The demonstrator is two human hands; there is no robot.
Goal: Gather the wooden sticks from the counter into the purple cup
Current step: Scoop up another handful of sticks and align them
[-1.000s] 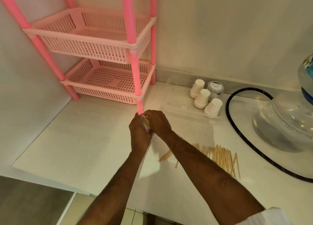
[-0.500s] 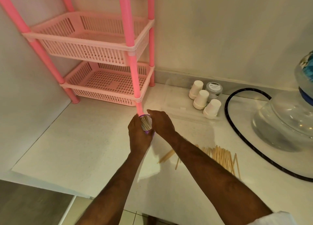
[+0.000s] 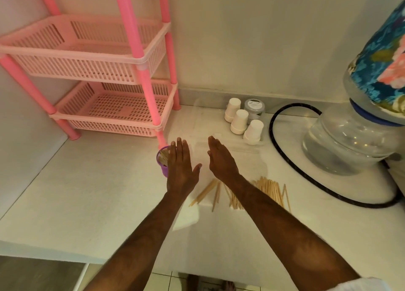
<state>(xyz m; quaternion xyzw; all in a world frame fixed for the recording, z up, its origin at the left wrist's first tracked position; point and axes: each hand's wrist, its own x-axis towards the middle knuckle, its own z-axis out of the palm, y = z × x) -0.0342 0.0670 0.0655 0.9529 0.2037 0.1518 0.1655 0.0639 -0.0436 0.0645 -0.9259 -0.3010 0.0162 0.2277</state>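
The purple cup (image 3: pixel 162 161) stands on the white counter just in front of the pink rack's leg, with wooden sticks upright inside it. My left hand (image 3: pixel 180 168) is flat and open, fingers straight, just right of the cup and covering its right side. My right hand (image 3: pixel 220 159) is open too, fingers together, a hand's width further right and holding nothing. A loose pile of wooden sticks (image 3: pixel 269 190) lies on the counter below my right hand, partly hidden under my right forearm; a few stray sticks (image 3: pixel 206 192) lie at its left.
A pink two-tier basket rack (image 3: pixel 105 71) fills the back left corner. Three upturned white paper cups (image 3: pixel 241 121) and a grey-lidded jar (image 3: pixel 254 106) stand at the back. A black hose (image 3: pixel 285 155) loops around a clear water bottle (image 3: pixel 350 141) on the right. The counter's front edge (image 3: pixel 43 249) is near.
Both hands were closed around the cup and its bundle of sticks; now they have let go and spread apart, flat and open. The cup stands free with the sticks in it.
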